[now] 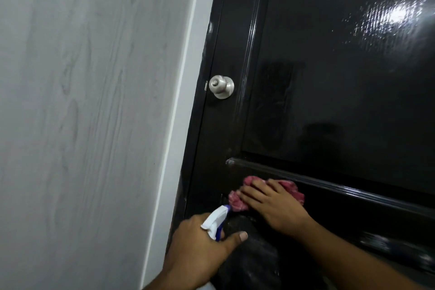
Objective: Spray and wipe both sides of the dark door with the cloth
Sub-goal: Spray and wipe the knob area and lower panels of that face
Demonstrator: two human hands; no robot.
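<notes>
From the head camera, the dark door fills the right half of the view, closed or nearly closed against a pale frame, with a grey wall to the left. A round metal knob sits near the door's left edge. The glossy upper panel shows a streaky sheen at top right (wet, by the look of it).

Lower down, the right hand lies flat with fingers spread, pressing a pink cloth against the door just under the raised moulding that crosses it. The cloth is bunched and pokes out past the fingertips. The left hand is curled around the neck of a white-and-blue spray bottle, thumb stretched out, nozzle aimed toward the door just beside the cloth.

This looks like the wiping step on this face, at the middle rail. The lower panel appears to be left, so the next move calls for firm strokes downward, perhaps with a fresh spray first. The far side would need the knob turned, and both hands are occupied.
</notes>
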